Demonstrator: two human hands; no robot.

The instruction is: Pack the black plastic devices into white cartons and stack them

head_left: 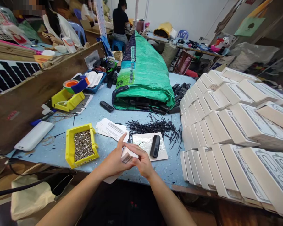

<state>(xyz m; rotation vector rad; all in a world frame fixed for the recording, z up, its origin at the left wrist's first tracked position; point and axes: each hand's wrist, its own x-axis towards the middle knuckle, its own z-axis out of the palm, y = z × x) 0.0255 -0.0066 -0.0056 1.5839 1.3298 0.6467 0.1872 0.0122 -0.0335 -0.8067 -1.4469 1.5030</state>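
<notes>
Between my hands, close to the table's front edge, is a small white cardboard box (127, 155) with printing on one side. My left hand (114, 160) wraps round it from the left, its index finger pointing up. My right hand (143, 160) grips the other end with thumb and fingers. Parts of the box are hidden by the fingers. Just right of them a black plastic device (155, 146) lies on a pale flat pad (141, 141). Behind my left hand is a fanned stack of printed white cards (112, 128). Black thin sticks or ties (153, 126) lie piled beyond the pad.
Stacked white boxes (217, 125) form a wall on the right. A yellow bin (69, 149) of small metal parts sits left, near a white power bank-like block (34, 136). A green sack (146, 69) spills black devices at the back. Other people sit further off.
</notes>
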